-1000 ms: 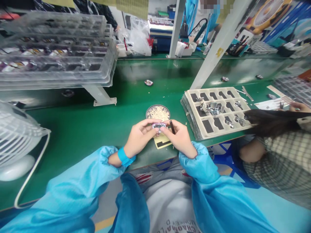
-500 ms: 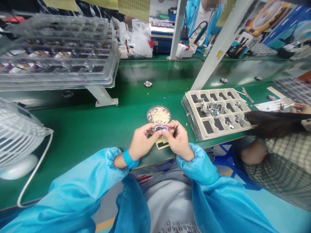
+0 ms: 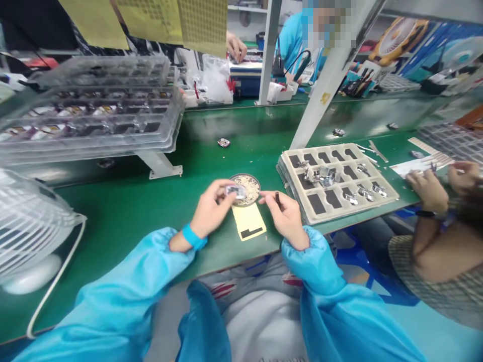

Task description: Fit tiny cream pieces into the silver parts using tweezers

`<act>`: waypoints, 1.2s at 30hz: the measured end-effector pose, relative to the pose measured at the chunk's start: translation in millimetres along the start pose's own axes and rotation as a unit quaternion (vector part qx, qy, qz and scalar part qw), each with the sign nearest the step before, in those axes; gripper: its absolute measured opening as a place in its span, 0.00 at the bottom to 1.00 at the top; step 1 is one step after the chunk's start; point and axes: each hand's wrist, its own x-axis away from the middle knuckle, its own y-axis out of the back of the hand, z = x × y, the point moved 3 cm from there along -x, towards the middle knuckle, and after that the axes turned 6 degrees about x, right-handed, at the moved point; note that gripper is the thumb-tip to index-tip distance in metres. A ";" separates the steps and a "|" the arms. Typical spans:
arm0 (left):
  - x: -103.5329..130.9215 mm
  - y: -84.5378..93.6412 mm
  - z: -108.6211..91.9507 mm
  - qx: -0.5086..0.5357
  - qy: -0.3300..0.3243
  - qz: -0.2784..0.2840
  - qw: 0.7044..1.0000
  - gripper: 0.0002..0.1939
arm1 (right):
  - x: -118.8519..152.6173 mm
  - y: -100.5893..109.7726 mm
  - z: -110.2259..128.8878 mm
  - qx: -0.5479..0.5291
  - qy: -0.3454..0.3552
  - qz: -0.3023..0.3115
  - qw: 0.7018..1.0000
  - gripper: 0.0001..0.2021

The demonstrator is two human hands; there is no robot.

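Note:
My left hand (image 3: 211,206) grips a small shiny housing with a purplish rim (image 3: 235,191), thumb and fingers closed on its left side. It hangs over the near left part of a round dish (image 3: 249,197) full of small pale bits. To the right, my right hand (image 3: 284,215) is closed around a dark, thin tool like tweezers (image 3: 278,200), most of it hidden by the fingers. Its index fingertip points at the dish's right edge. Below the dish lies a yellow sheet (image 3: 249,221) with a black piece at its lower edge.
A cream tray (image 3: 317,201) with metal parts stands at right, beside a co-worker's hands (image 3: 430,188). A white fan (image 3: 33,226) is at left. Clear trays (image 3: 132,136) rest on a raised stand. Another small housing (image 3: 224,143) lies behind the dish. A slanted white post (image 3: 320,95) rises behind the cream tray.
My hands have moved apart; the housing has gone left with my left hand, and my right hand has let go of it. More of the yellow sheet shows. The camera view has shifted.

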 end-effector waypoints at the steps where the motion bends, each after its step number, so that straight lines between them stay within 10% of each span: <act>1: -18.6 12.8 5.2 -0.022 0.001 -0.016 1.000 0.17 | -0.3 4.0 -3.7 -0.009 -0.008 -0.006 1.000 0.15; 7: -137.8 74.9 42.6 -0.389 0.047 -0.118 0.913 0.21 | -1.7 11.8 -23.4 -0.008 -0.041 0.020 0.999 0.18; 14: -205.2 63.3 67.4 -0.431 0.134 -0.147 0.880 0.42 | 0.2 11.1 -28.8 0.003 -0.054 -0.026 0.998 0.25; 19: -219.7 52.9 72.2 -0.443 0.070 -0.089 0.890 0.42 | 0.1 5.3 -36.3 -0.088 -0.118 0.019 0.989 0.19; 24: -189.9 31.7 52.6 -0.388 -0.003 -0.098 0.917 0.27 | 2.5 3.6 -31.6 -0.127 -0.115 0.101 0.980 0.19; 28: -116.7 10.8 21.5 -0.129 -0.005 -0.092 0.987 0.23 | 8.5 4.0 -32.6 -0.127 -0.108 0.136 0.977 0.16; 32: -23.7 -8.0 5.5 0.141 0.115 0.027 0.983 0.26 | 11.9 -2.4 -32.7 -0.110 -0.095 0.176 0.974 0.13; 36: 32.4 -14.5 8.7 0.138 0.158 0.128 0.969 0.27 | 11.6 -6.0 -29.5 -0.065 -0.064 0.192 0.977 0.09</act>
